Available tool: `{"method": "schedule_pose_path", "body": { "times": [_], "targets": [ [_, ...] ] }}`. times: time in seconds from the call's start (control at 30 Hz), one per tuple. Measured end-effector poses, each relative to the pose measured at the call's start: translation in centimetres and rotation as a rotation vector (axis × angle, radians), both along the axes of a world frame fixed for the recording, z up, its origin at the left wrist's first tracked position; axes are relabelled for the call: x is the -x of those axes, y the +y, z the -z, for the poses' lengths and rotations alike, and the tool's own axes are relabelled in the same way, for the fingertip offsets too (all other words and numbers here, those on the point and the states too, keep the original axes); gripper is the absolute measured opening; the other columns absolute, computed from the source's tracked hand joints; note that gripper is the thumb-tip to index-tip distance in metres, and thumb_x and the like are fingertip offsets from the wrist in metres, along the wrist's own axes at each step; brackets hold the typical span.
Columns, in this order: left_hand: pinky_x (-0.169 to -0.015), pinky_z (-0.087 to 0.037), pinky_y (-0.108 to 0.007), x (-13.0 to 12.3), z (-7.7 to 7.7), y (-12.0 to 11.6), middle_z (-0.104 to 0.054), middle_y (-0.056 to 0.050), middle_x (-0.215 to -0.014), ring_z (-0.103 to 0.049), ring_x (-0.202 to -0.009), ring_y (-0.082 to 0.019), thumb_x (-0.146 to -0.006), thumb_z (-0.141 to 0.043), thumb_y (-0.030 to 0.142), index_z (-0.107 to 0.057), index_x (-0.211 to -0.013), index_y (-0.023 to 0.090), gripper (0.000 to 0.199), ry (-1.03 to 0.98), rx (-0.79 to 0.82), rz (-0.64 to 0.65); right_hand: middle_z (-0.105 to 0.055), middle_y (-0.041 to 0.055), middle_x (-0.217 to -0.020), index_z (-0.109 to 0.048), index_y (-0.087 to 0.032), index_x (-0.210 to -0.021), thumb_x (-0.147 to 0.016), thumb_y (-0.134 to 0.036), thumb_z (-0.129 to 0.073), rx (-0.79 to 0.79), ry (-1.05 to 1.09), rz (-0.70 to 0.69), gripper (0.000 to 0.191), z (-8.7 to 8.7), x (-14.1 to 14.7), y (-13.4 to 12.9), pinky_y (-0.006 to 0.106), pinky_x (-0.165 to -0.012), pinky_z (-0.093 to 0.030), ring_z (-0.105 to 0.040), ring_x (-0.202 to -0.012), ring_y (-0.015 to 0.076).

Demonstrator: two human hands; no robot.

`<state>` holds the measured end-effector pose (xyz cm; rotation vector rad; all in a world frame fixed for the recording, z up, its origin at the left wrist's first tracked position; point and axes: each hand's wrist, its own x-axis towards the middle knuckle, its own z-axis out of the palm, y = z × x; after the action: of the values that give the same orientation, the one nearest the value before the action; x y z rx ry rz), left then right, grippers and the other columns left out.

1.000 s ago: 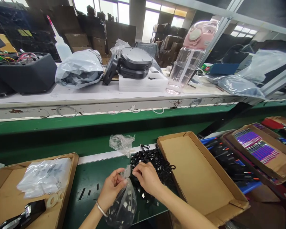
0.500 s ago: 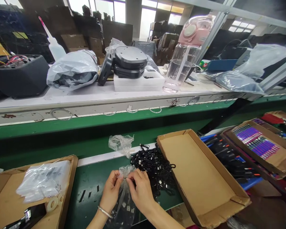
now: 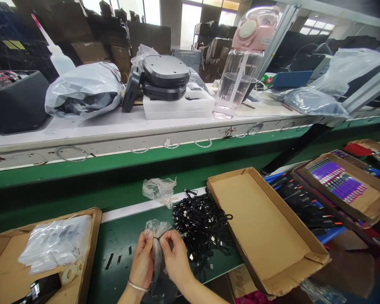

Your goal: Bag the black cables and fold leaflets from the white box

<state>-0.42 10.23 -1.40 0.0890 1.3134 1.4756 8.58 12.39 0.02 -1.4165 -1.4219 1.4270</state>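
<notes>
A clear plastic bag stands between my hands at the near edge of the bench, its neck gathered and its lower part filled with dark contents. A thin dark tie crosses the gathered neck. My left hand, with a bangle at the wrist, pinches the neck from the left. From the right, my right hand pinches at the same spot, thumb and fingers closed. Which fingers hold the tie and which the plastic I cannot tell. Beside my right hand lies a heap of black cables with metal plugs.
An open cardboard tray stands at the right. At the left, another cardboard tray holds flat plastic bags, tape rolls and a black tool. A crumpled bag lies behind my hands. The shelf above carries a bottle.
Both hands have shifted slightly left with the bag's neck and sit a little farther apart. The dark tie between them now shows more clearly. The camera view has moved slightly.
</notes>
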Motion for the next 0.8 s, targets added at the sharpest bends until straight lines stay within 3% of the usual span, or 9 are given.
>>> {"method": "schedule_pose_path", "body": {
  "times": [0.13, 0.2, 0.33, 0.47, 0.67, 0.8],
  "targets": [
    [-0.067, -0.045, -0.023, 0.1, -0.3, 0.1, -0.062, 0.006, -0.071, -0.059, -0.073, -0.012, -0.057, -0.072, 0.046, -0.052, -0.082, 0.024, 0.039, 0.033, -0.031, 0.034, -0.053, -0.0006, -0.055, -0.054, -0.016, -0.062, -0.076, -0.024, -0.048, 0.008, -0.051, -0.123, 0.017, 0.4, -0.7, 1.8, 0.021, -0.048, -0.037, -0.048, -0.052, 0.0119],
    [-0.067, -0.045, -0.023, 0.2, -0.6, 0.3, -0.062, 0.006, -0.071, -0.058, -0.071, -0.012, -0.059, -0.071, 0.045, -0.054, -0.082, 0.023, 0.036, 0.056, -0.034, 0.062, -0.055, -0.0003, -0.058, -0.056, -0.015, -0.064, -0.075, -0.022, -0.048, -0.031, -0.087, -0.163, 0.015, 0.1, -1.0, 2.5, 0.020, -0.048, -0.037, -0.049, -0.052, 0.0114],
    [-0.069, -0.044, -0.024, 0.3, -0.8, 0.5, -0.064, 0.003, -0.076, -0.058, -0.074, -0.013, -0.063, -0.069, 0.043, -0.056, -0.083, 0.022, 0.032, 0.113, -0.042, 0.117, -0.057, 0.0014, -0.073, -0.059, -0.018, -0.073, -0.074, -0.015, -0.049, -0.224, -0.208, -0.188, 0.011, -1.5, -1.8, 2.8, 0.026, -0.065, -0.038, -0.052, -0.065, 0.0135],
    [-0.072, -0.043, -0.023, 0.3, -0.4, 0.8, -0.063, 0.004, -0.075, -0.055, -0.074, -0.013, -0.063, -0.069, 0.043, -0.056, -0.081, 0.022, 0.031, 0.171, -0.057, 0.129, -0.059, 0.0029, -0.083, -0.062, -0.023, -0.082, -0.076, -0.016, -0.050, -0.428, -0.292, -0.234, 0.015, -2.5, -2.4, 2.5, 0.037, -0.080, -0.028, -0.051, -0.081, 0.0187],
    [-0.070, -0.041, -0.018, -0.1, 0.3, 0.8, -0.058, 0.006, -0.073, -0.051, -0.072, -0.009, -0.065, -0.066, 0.046, -0.053, -0.082, 0.023, 0.031, 0.192, -0.045, 0.091, -0.061, 0.0012, -0.071, -0.063, -0.023, -0.070, -0.077, -0.026, -0.052, -0.497, -0.220, -0.288, 0.014, -0.8, -3.0, 1.7, 0.034, -0.074, -0.030, -0.051, -0.071, 0.0161],
    [-0.073, -0.043, -0.020, -0.1, 0.1, 0.7, -0.058, 0.006, -0.079, -0.053, -0.076, -0.009, -0.061, -0.066, 0.052, -0.049, -0.085, 0.024, 0.040, 0.158, -0.012, 0.093, -0.055, 0.0004, -0.067, -0.057, -0.018, -0.065, -0.077, -0.021, -0.049, -0.349, -0.157, -0.116, 0.015, 1.0, -2.8, 2.5, 0.029, -0.066, -0.036, -0.051, -0.066, 0.0140]
  ]
}}
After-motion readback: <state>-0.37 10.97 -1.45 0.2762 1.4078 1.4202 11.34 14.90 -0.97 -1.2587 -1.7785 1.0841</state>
